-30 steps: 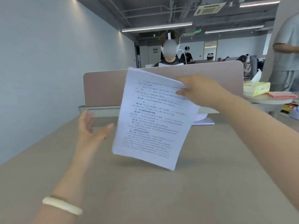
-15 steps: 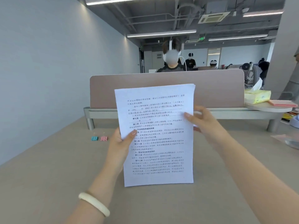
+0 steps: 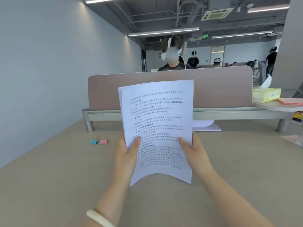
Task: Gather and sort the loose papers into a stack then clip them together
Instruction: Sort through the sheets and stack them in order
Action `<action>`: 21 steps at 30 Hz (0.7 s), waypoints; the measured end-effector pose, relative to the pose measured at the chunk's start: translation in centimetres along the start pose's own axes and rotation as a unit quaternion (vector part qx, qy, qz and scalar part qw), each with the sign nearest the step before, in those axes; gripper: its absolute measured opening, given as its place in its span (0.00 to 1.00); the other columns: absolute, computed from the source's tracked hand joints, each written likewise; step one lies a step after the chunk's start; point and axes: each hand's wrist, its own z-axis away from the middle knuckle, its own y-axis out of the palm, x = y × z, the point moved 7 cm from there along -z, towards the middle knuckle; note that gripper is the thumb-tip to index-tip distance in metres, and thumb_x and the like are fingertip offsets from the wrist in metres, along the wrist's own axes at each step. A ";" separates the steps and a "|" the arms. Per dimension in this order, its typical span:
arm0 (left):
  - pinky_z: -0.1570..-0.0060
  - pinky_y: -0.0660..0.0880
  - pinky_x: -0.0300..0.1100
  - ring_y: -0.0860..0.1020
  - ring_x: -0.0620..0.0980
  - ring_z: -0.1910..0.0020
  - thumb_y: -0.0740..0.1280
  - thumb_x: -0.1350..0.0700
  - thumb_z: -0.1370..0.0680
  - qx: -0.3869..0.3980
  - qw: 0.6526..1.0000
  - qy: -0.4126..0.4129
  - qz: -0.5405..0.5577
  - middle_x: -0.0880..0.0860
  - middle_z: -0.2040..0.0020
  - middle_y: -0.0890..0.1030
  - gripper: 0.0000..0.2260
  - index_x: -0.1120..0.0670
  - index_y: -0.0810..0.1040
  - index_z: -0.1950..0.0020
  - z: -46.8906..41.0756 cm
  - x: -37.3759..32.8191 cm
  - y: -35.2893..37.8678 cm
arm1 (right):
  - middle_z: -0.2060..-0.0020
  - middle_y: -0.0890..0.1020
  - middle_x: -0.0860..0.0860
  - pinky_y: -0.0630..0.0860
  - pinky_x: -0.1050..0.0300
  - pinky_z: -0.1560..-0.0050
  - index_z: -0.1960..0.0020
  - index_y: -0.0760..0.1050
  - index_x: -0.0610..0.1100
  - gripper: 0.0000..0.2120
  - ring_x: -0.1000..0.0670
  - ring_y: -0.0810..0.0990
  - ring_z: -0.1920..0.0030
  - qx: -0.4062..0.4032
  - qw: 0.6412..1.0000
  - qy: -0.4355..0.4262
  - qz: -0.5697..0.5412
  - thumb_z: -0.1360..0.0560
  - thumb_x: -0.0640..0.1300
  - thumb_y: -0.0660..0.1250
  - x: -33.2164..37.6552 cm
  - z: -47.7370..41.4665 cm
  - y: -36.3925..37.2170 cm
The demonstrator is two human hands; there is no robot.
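Note:
A stack of white printed papers (image 3: 157, 122) stands upright above the beige desk (image 3: 57, 185), its lower edge curling toward me. My left hand (image 3: 127, 153) grips its left edge with the thumb on the front page. My right hand (image 3: 195, 151) grips the right edge the same way. Two binder clips lie on the desk to the left, one blue (image 3: 93, 141) and one pink (image 3: 103, 141). More white paper (image 3: 206, 126) lies on the desk behind the stack, partly hidden by it.
A mauve divider panel (image 3: 221, 89) on a metal rail closes off the far desk edge; a person sits behind it. A yellow tissue box (image 3: 266, 95) and pink sheets (image 3: 291, 101) rest on a round table at right. A grey wall runs along the left.
My left hand went from open and empty to gripping the papers. The stack turned from tilted in my right hand to upright between both hands, and both hands slid lower on its sides.

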 end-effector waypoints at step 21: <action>0.55 0.74 0.30 0.78 0.25 0.56 0.63 0.55 0.20 -0.021 1.000 0.000 0.001 0.26 0.57 0.79 0.08 0.40 0.72 0.50 0.5 0.7 -1.3 | 0.47 0.77 0.66 0.72 0.78 0.58 0.40 0.67 0.58 0.12 0.75 0.76 0.53 0.038 0.999 0.012 0.010 0.19 0.43 0.57 -1.2 -0.1 0.5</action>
